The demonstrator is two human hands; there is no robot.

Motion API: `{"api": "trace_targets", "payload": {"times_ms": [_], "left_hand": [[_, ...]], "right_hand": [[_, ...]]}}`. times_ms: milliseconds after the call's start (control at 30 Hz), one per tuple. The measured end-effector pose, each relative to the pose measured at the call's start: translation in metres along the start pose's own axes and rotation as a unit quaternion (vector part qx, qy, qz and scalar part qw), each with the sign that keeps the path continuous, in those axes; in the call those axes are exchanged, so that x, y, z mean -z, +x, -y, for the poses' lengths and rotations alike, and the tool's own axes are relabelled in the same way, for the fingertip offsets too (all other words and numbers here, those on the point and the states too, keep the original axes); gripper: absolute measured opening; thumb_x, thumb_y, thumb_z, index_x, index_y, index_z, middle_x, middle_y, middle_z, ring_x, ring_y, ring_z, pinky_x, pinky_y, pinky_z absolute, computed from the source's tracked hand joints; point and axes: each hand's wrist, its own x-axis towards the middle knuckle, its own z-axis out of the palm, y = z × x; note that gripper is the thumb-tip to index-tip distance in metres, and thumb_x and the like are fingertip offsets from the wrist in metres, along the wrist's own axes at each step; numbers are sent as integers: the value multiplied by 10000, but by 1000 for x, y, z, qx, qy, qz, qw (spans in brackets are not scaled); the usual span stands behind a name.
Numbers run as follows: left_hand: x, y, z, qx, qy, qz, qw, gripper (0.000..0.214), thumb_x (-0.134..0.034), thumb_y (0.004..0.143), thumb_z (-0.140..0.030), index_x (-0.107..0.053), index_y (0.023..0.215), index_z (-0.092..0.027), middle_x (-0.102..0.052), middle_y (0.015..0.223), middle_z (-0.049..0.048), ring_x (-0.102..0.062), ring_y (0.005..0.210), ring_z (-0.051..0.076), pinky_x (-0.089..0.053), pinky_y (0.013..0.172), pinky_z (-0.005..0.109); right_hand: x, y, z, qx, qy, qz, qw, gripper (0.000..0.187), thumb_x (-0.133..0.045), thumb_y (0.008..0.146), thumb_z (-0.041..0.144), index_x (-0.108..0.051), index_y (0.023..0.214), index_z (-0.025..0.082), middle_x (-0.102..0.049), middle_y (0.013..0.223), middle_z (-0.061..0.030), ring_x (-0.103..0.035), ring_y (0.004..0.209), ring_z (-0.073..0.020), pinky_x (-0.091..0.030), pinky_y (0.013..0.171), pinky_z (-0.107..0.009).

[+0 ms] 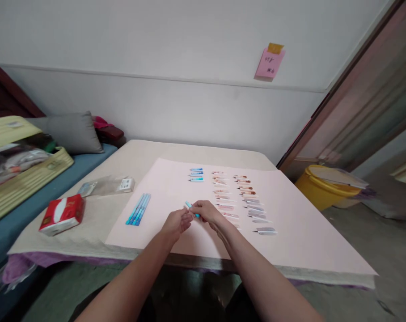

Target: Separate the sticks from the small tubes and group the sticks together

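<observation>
Above the front middle of the pink sheet (pixel 176 239), my right hand (pixel 205 211) pinches a light blue pen (pixel 188 204), partly covered by the fingers. My left hand (pixel 180 220) is close beside it with curled fingers; whatever they grip is hidden. To the left lie several blue pens (pixel 139 209) side by side. Farther back are blue pen pieces (pixel 196 173) in a short column. Right of my hands run two columns of pen parts, some reddish (pixel 219 182), some brown (pixel 246 188) and some grey (pixel 256 209), with thin dark-tipped pieces beside them.
A red tissue pack (pixel 64 214) and a clear plastic bag (pixel 109 185) lie on the table's left side. A white wall with a pink note (pixel 270 62) rises behind. A yellow bucket (pixel 319 188) stands at right, a blue couch (pixel 89 163) with a grey cushion (pixel 72 132) at left.
</observation>
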Motion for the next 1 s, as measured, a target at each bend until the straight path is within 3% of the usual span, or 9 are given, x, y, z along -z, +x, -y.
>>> {"api": "trace_targets", "payload": {"times_ms": [133,300,433,533,633,767,1000], "left_hand": [[0,2,2,30,-60,-10,998,206,-594,771,-324,-577,806,-121,-623,713,53,-588,638,113,-447,575,208],[-2,0,3,0,-91,-16,996,85,-609,753,-194,-566,778,-126,-602,637,22,-566,549,91,-445,528,190],[9,0,-7,-10,-115,-60,992,65,-556,790,-180,-540,763,-124,-623,684,49,-593,586,102,-473,562,201],[19,4,-11,-9,-94,-96,991,54,-543,793,-171,-526,766,-128,-619,672,44,-600,587,109,-478,565,210],[25,12,-5,4,-66,-123,990,65,-568,764,-148,-514,738,-121,-586,593,35,-571,509,118,-457,508,223],[24,22,6,-17,-42,-136,990,119,-618,723,-122,-499,721,-132,-550,551,3,-540,481,99,-448,512,216],[14,15,3,-71,-29,-49,996,100,-634,685,-109,-541,719,-122,-602,649,39,-586,582,107,-479,593,219]], "right_hand": [[-4,-1,2,4,12,11,1000,133,-599,678,259,-595,662,127,-488,477,44,-366,414,-52,-266,410,-169],[-9,-3,2,24,9,30,999,130,-573,719,256,-606,700,131,-529,493,35,-438,413,-63,-317,422,-171],[4,-2,0,27,-99,-17,995,209,-449,805,259,-602,724,140,-599,582,0,-533,451,-80,-350,440,-172],[18,1,-8,24,-160,-58,985,172,-453,776,186,-588,682,137,-609,601,-9,-555,490,-83,-362,494,-176],[22,2,-17,23,-198,-58,978,160,-476,755,162,-580,637,134,-586,544,-6,-537,467,-94,-346,495,-191],[4,3,-21,48,-223,-37,973,146,-482,747,138,-599,661,140,-593,541,-5,-542,495,-103,-354,525,-198],[-32,7,-15,82,-219,-5,972,150,-570,705,136,-624,843,160,-649,652,5,-584,588,-104,-390,576,-178]]}}
